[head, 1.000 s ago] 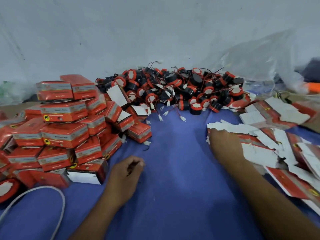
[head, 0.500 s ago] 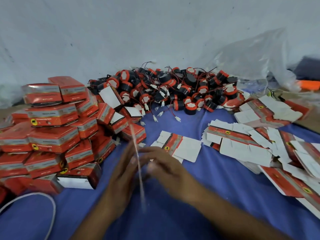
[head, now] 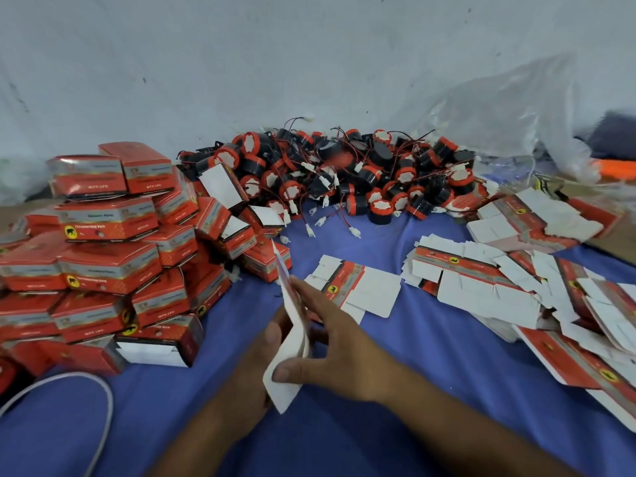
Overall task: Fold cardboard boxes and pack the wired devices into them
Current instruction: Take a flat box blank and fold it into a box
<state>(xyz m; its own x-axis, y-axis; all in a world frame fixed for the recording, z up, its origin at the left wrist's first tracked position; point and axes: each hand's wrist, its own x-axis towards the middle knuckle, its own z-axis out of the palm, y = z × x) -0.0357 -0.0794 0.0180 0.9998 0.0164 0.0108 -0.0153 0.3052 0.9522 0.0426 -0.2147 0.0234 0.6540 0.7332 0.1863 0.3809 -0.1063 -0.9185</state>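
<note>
- While it stands on edge between the two hands, the flat box [head: 292, 339] shows its white inner face, with a strip of red print along the upper edge; it tilts from the lower right up toward the upper left, above the blue cloth [head: 413, 390].
- The left hand [head: 256, 363] grips the flat box from behind, its thumb curled onto the near face.
- The right hand [head: 339, 346] pinches the flat box, thumb pressed on the lower white flap, fingers lying spread along the upper part.
- A second unfolded box [head: 361, 290] lies flat on the cloth just beyond the hands, near the heap of unfolded boxes [head: 509, 287] on the right.
- The wired devices [head: 344, 173], black and red, sit piled at the far side; the folded boxes [head: 103, 256] are stacked on the left.
- One second ago the right hand lay on the heap and the left hand rested curled on the cloth, holding nothing; the second unfolded box was not yet in the middle.
- Half a second ago both hands already met on the flat box, then blurred and thin.
</note>
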